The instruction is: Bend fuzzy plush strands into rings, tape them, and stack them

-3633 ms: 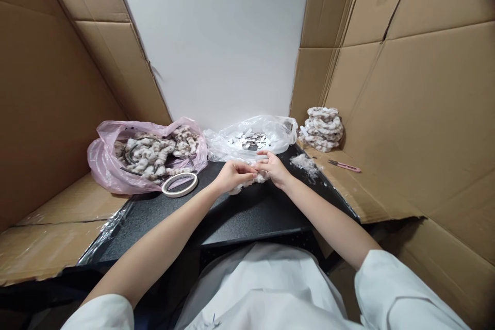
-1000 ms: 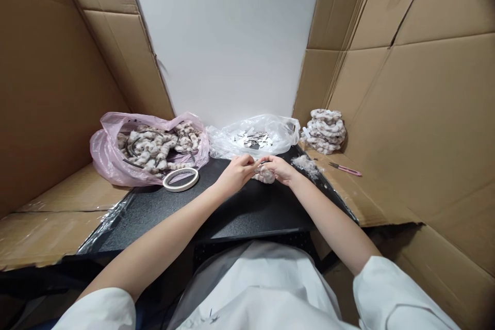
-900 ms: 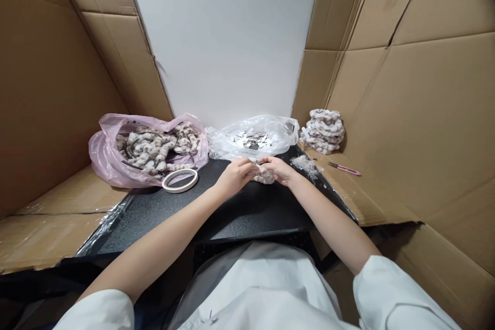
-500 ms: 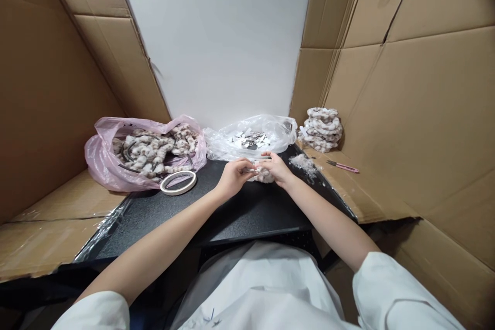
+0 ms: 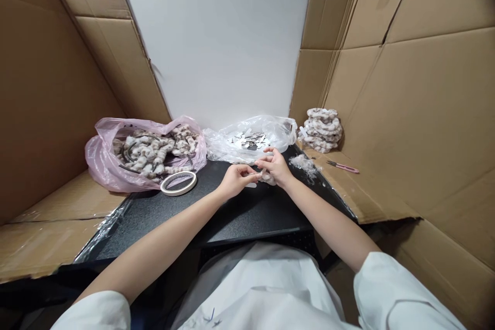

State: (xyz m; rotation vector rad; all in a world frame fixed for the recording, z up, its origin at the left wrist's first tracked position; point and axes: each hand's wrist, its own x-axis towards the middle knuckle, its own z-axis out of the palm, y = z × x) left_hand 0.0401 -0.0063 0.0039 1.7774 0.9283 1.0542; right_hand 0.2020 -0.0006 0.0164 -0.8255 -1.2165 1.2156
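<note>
Left hand [image 5: 235, 180]: thumb and fingers pinched together on one end of a fluffy piece [image 5: 267, 177], which lies just in front of the clear plastic bag [image 5: 286, 131]. Right hand [image 5: 277, 168]: fingers curved and partly spread over the other end of the same piece, the upper ones lifted toward the clear plastic bag; they touch the piece, but whether they close on it cannot be told. A small white tag [image 5: 251, 185] shows below the left fingers.

Edges and room: the black counter [image 5: 166, 221] extends in front of the clear plastic bag, past both hands, to a front edge by the person's body. To the bag's left stands a pink bag [image 5: 101, 157] of fluffy lengths, with a tape roll [image 5: 177, 193] before it; to its right lie a tuft of loose fluff [image 5: 305, 164], a stack of fluffy rings [image 5: 323, 131] and, farther right on cardboard [image 5: 371, 201], pink-handled snips [image 5: 345, 167].

Appearance: the held piece is off-white with brownish-grey patches, soft and bunched, and largely covered by the hands
</note>
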